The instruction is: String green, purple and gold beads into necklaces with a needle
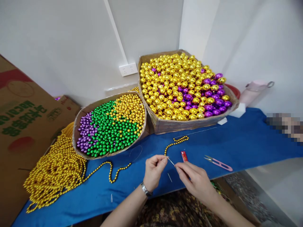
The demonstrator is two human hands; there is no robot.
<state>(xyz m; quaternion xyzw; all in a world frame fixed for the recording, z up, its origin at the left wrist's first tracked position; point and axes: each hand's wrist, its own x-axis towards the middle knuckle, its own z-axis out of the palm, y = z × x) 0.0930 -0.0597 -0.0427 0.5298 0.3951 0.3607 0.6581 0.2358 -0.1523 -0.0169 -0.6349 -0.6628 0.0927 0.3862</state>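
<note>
In the head view my left hand (155,170), with a silver band on its wrist, pinches the near end of a short gold bead strand (168,147). From those fingertips a thin pale piece (171,161), a thread or a needle, runs to the closed fingertips of my right hand (194,176). Its exact kind is too small to tell. Behind my right fingers lies a small red packet (184,155). Pink-handled thread snips (219,163) rest to the right on the blue cloth (146,201).
A box of green, gold and purple beads (113,126) stands left of a larger box of big gold and purple beads (180,88). Heaped gold bead strands (56,170) lie beside a printed carton (21,132). A pink bottle (254,91) stands back right; a blurred patch (287,126) is at right.
</note>
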